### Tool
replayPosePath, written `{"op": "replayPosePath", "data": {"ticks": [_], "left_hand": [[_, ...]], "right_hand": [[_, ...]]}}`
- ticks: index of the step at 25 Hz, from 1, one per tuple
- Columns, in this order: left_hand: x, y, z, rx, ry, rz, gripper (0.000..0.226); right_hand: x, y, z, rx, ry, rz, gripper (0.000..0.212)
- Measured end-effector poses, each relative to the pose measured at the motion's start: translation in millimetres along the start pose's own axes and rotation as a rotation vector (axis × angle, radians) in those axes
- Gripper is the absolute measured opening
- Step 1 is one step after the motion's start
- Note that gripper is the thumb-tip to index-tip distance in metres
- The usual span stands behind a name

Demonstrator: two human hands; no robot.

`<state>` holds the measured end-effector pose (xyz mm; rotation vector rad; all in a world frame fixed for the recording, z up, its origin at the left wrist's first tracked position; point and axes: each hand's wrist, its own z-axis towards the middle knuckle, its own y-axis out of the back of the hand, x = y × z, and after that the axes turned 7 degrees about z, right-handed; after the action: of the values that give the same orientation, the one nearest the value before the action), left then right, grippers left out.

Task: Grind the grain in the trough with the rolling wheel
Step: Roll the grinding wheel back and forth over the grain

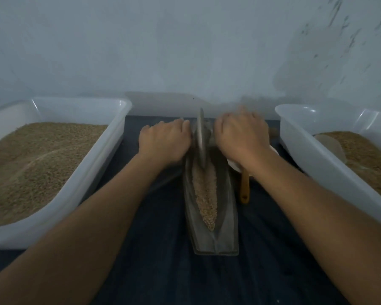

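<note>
— What holds what here?

— A long dark trough (pixel 209 216) lies lengthwise on the dark cloth (pixel 163 271), running away from the person. A narrow bed of pale grain (pixel 205 194) fills its groove, tapering to a point at the near end. To the left stands a white plastic tub (pixel 79 172) heaped with brownish grain. To the right is a second white tub (pixel 317 164) holding a lower layer of the same, with a pale scoop (pixel 330 144) lying in it.

— And the wheel?

— The rolling wheel (pixel 201 137) stands upright on edge at the far end of the trough, its lower rim down in the grain. The left hand (pixel 165 142) has its fingers curled round the axle on the wheel's left side; the right hand (pixel 242 137) grips the axle on the other side, knuckles up. Both are slightly blurred.

— Any labels or writing?

— None that I can read on the tubs or the trough.

— Anything else close by?

— A small white dish (pixel 233 166) sits just beside the trough, partly hidden under the right wrist, and a wooden handle (pixel 244 188) pokes out from below that forearm. A pale wall (pixel 185 51) rises right behind, marked with dark flecks at upper right.
</note>
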<state>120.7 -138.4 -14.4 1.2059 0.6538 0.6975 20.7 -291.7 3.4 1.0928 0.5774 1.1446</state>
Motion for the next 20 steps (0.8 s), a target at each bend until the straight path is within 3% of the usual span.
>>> {"op": "replayPosePath", "data": {"ticks": [4,10,12,14,16,18,20], "left_hand": [[9.4,-3.0,12.7,0.107,0.051,0.004,0.042],[7.7,9.8,-104.9,-0.361,-0.203,0.135,0.048],[8.5,10.3,-119.9,-0.419,-0.254,0.154,0.051],[6.3,10.0,-107.5,-0.338,-0.237,0.099,0.054],[0.5,8.2,-76.3,-0.227,-0.144,0.082,0.056],[-1.0,2.9,-33.2,-0.155,-0.067,0.099,0.052],[-0.4,1.9,3.4,-0.084,-0.015,0.104,0.041]], "right_hand": [[11.8,5.0,20.8,0.019,0.042,-0.053,0.052],[-14.7,8.7,-91.9,-0.089,0.176,0.074,0.056],[-20.5,9.6,-108.4,-0.154,0.220,0.073,0.058],[-20.2,6.1,-98.0,-0.130,0.231,0.047,0.061],[-14.8,2.5,-65.1,-0.004,0.177,0.028,0.064],[-11.5,-5.0,-21.0,0.069,0.084,0.019,0.055],[-8.1,-8.9,11.2,0.039,-0.018,0.061,0.040]]}}
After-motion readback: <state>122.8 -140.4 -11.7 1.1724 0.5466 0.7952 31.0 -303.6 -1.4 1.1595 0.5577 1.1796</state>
